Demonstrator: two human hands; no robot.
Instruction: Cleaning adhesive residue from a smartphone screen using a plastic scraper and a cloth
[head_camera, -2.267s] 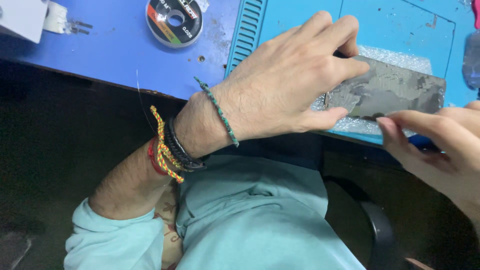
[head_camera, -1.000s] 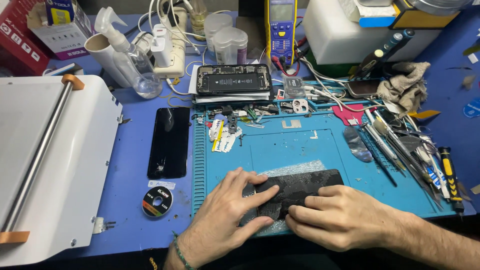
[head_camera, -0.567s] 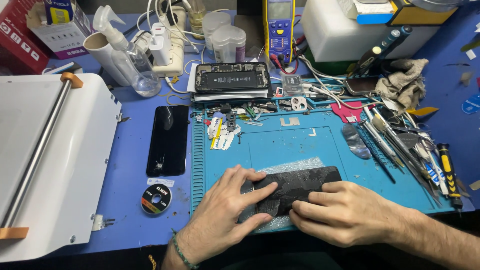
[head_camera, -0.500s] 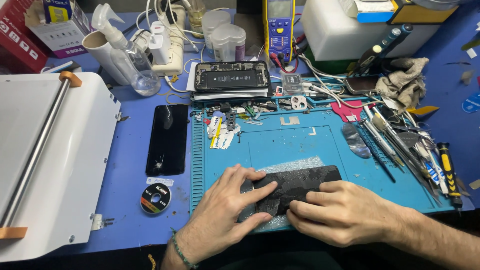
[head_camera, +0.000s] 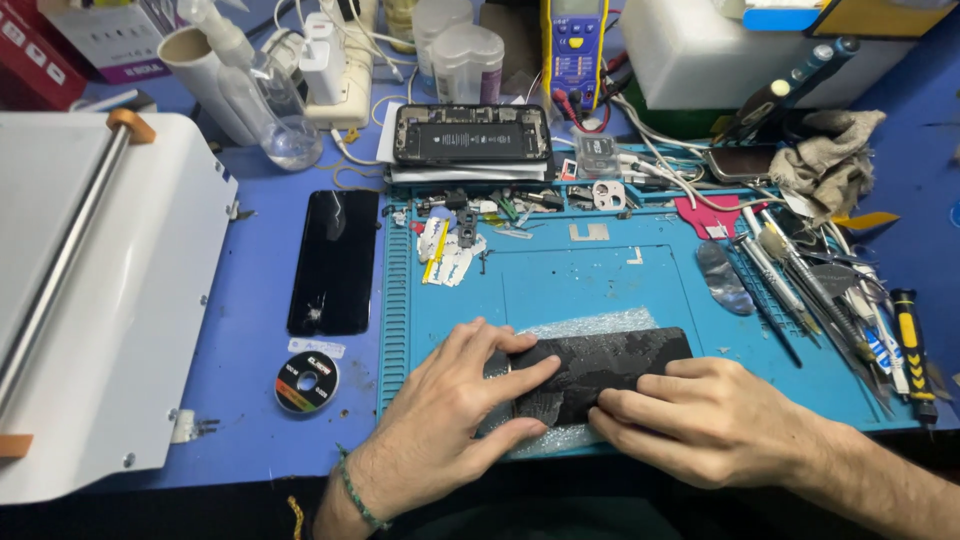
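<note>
Two hands (head_camera: 580, 420) on flat, glittery-dusted screen (head_camera: 610, 362)

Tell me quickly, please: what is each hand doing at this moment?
Left hand: open, fingers spread flat, pressing on the dark phone screen panel.
Right hand: fingers bent, touching the panel's near edge; whether it pinches anything cannot be told.
</note>
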